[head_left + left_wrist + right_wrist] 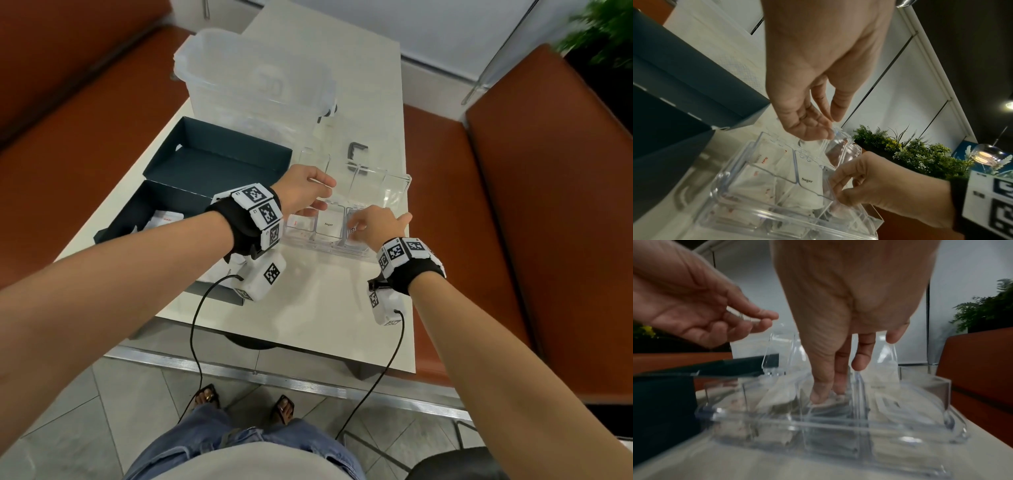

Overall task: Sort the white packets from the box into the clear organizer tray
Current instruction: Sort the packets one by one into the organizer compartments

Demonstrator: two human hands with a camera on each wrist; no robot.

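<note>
The clear organizer tray [397, 192] stands on the white table, with white packets upright in its compartments; one reads "Sugar" [329, 224] [809, 180]. My left hand [329, 193] [833, 125] pinches a clear hinged lid flap [840, 146] and holds it raised over the tray. My right hand [356, 229] [826, 394] reaches down into a compartment right of the Sugar packet. Its thumb and fingers are curled on a white packet there, blurred behind the clear walls. The dark blue box [161, 205] at left has white packets [164, 217] in it.
The box's dark lid [219, 154] lies open behind it. A large clear lidded container [253, 78] stands at the far end of the table. Orange benches [513, 205] flank the table on both sides. A grey clip [356, 149] lies behind the tray.
</note>
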